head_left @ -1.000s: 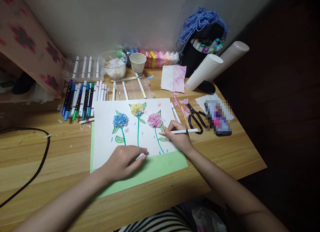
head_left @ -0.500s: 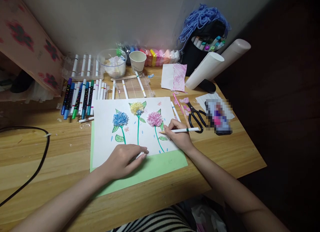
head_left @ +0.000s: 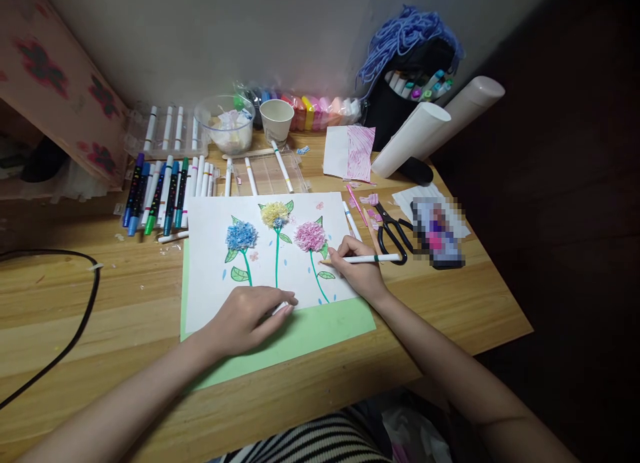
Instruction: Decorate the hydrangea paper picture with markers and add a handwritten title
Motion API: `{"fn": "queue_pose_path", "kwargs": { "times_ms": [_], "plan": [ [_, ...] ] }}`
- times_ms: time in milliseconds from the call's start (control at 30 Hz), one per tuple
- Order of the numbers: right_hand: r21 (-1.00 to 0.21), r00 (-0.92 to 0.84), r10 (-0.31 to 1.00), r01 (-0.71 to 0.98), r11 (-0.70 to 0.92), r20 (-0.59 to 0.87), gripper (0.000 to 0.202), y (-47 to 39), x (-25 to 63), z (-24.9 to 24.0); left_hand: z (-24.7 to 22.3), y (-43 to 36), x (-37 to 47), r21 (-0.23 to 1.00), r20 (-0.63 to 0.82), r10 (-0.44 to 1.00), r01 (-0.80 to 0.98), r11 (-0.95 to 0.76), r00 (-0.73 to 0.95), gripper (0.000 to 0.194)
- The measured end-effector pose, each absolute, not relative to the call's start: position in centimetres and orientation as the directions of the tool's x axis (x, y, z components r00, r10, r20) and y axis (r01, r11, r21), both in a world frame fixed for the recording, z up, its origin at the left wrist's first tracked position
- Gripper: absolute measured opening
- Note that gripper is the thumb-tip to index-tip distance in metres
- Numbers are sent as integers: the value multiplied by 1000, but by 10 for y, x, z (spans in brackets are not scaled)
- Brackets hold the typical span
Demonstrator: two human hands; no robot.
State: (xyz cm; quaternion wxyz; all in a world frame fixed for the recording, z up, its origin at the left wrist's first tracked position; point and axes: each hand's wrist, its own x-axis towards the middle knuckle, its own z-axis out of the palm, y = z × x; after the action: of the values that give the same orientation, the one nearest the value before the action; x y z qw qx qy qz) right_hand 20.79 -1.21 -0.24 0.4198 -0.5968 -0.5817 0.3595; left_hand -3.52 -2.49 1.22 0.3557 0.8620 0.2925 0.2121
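My right hand point(head_left: 361, 271) grips a white marker point(head_left: 376, 258) with a green band, its tip at the paper beside the right stem. Under my left hand point(head_left: 247, 318), which rests on the lower part of the white paper point(head_left: 207, 213), a white marker cap point(head_left: 281, 308) shows between thumb and fingers. The paper bears three flowers with crumbly raised heads: a blue one point(head_left: 241, 236), a yellow one point(head_left: 275, 214) and a pink one point(head_left: 310, 236). Green stems, leaves and small blue drops are drawn around them. A light green sheet point(head_left: 280, 346) lies beneath the paper.
Black-handled scissors point(head_left: 393, 233) and a phone point(head_left: 440, 240) lie right of the paper. Several markers point(head_left: 167, 193) sit at left. Behind are a plastic bowl point(head_left: 225, 133), a paper cup point(head_left: 277, 120) and white rolls point(head_left: 413, 140). A black cable point(head_left: 83, 316) curves at far left.
Both hands, the marker and the paper look almost the same. Only a slight shift of the camera view shows.
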Motion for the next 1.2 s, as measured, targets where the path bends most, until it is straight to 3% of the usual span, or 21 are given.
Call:
{"fn": "queue_pose_path", "kwargs": {
  "times_ms": [600, 1200],
  "plan": [
    [-945, 48, 999, 326, 7, 24, 33, -12, 208, -4, 11, -25, -36, 737, 160, 656, 352, -576, 738, 22],
    [-919, 83, 993, 393, 42, 81, 32, -12, 208, -2, 10, -25, -35, 734, 155, 654, 357, -578, 740, 21]
  ]
}}
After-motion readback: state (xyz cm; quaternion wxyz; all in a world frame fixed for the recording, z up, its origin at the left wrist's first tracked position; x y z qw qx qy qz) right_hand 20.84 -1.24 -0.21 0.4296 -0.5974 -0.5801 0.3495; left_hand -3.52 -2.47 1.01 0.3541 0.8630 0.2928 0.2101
